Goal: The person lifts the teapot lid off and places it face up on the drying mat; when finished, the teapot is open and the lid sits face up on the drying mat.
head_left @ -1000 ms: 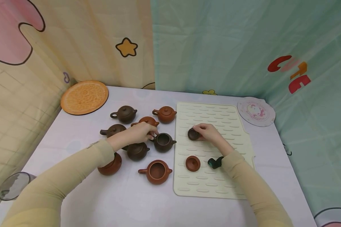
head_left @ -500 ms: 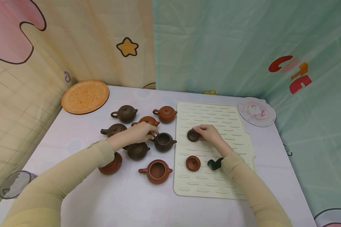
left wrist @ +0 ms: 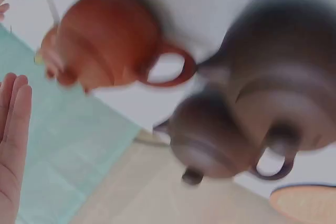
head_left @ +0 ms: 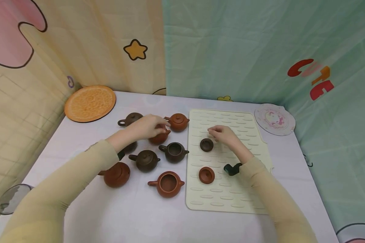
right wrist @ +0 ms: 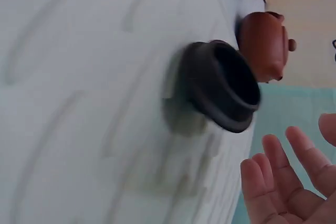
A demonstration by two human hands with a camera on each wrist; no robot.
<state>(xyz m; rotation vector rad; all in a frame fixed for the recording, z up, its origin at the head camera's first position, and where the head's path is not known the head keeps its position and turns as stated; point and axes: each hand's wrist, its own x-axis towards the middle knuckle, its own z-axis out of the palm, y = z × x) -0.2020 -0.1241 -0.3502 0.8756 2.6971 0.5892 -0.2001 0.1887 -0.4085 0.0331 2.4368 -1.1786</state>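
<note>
My left hand (head_left: pixel 149 126) hovers over a small reddish teapot (head_left: pixel 159 137), partly covering it. In the left wrist view the fingers (left wrist: pixel 20 111) look straight and apart from the reddish teapot (left wrist: pixel 110 40) there. A dark lidless teapot (head_left: pixel 174 152) stands just in front of that hand. On the cream mat (head_left: pixel 228 199), a dark lid (head_left: pixel 206 145) lies with its hollow side up. My right hand (head_left: pixel 226 135) is just beyond it, not touching, its fingers (right wrist: pixel 281 163) loosely bent. Nearer the front on the mat is a reddish-brown lid (head_left: pixel 206 175).
A lidless reddish-brown teapot (head_left: pixel 168 184) stands left of the mat. Several lidded teapots surround the left arm, among them a dark one (head_left: pixel 146 160) and a red one (head_left: pixel 178 122). An orange round placemat (head_left: pixel 90 103), a pink disc (head_left: pixel 274 119) and a glass (head_left: pixel 13 199) stand near the edges.
My left hand has let go of the dark lidless teapot's handle and moved away over the small reddish teapot. My right hand has released the dark lid and drawn slightly back.
</note>
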